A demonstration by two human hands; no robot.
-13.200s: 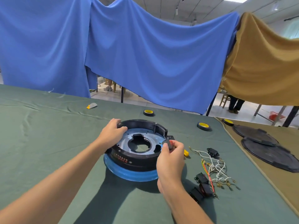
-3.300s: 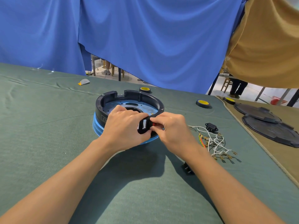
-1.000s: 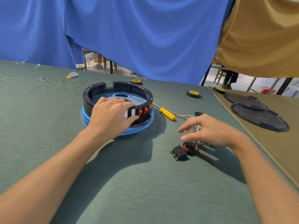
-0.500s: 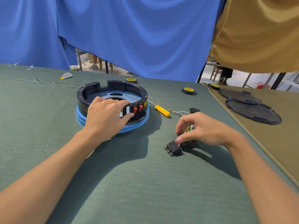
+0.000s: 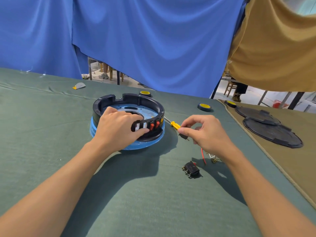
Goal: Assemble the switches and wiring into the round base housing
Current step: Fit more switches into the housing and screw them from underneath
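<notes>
place: workshop assembly bench | surface: table under green cloth [image 5: 42, 127] | screens: hung blue sheets [image 5: 153, 40], tan sheet [image 5: 273, 48] | bench: yellow-handled screwdriver [image 5: 175, 125], black round covers [image 5: 271, 132] | beyond: pale bare floor [image 5: 253, 98], wooden stool [image 5: 229, 89]

The round base housing [image 5: 128, 101] looks glossy black plastic, and the table cover [image 5: 42, 134] is matt green cloth.
</notes>
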